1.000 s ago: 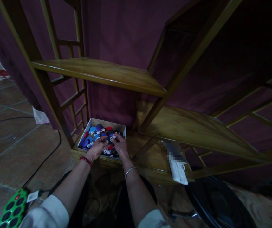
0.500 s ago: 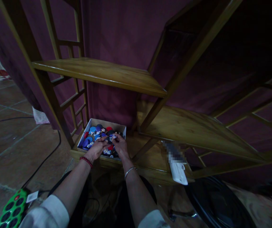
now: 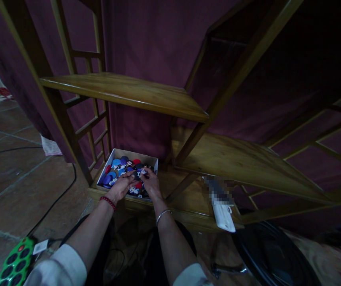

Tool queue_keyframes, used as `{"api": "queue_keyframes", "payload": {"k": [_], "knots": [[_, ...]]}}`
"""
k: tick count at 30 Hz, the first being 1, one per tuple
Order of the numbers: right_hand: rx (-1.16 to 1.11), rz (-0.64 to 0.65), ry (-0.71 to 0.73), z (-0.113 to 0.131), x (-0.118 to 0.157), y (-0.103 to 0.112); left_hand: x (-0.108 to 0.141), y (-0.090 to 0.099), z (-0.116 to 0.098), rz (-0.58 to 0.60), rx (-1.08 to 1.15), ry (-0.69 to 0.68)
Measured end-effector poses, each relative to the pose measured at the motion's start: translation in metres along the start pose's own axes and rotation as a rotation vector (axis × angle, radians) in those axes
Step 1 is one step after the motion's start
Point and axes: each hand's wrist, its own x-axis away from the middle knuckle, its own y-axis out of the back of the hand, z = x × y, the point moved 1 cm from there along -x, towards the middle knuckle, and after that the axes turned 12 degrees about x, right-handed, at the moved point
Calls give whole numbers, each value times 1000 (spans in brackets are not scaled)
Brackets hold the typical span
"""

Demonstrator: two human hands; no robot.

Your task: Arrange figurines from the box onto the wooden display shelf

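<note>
At the near left, a black cable [image 3: 59,204] crosses the tiled floor by a green power strip [image 3: 14,264]; a shifting foot might snag it. The left hand [image 3: 123,183], with a red beaded bracelet [image 3: 108,202] at its wrist, pinches a dark round piece [image 3: 137,174] over the shallow cardboard box [image 3: 134,155] at the bottom shelf's [image 3: 191,198] left end. A loose pinch could drop the piece among the similar discs below. The right hand [image 3: 151,182] grips the same piece from the right; uneven pulling might bend it, or a forearm might nudge the box off the front edge. Farther right, a white object [image 3: 224,217] seems to overhang that edge, so a knock could topple it.
</note>
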Motion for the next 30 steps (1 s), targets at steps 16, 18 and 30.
{"api": "queue_keyframes", "payload": {"k": [16, 18, 30], "knots": [[15, -14, 4, 12, 5, 5, -1, 2, 0, 27, -8, -1], [23, -16, 6, 14, 5, 6, -2, 2, 1, 30, 6, -9], [35, -21, -13, 10, 4, 5, -4, 4, 1, 52, -19, -33]]}}
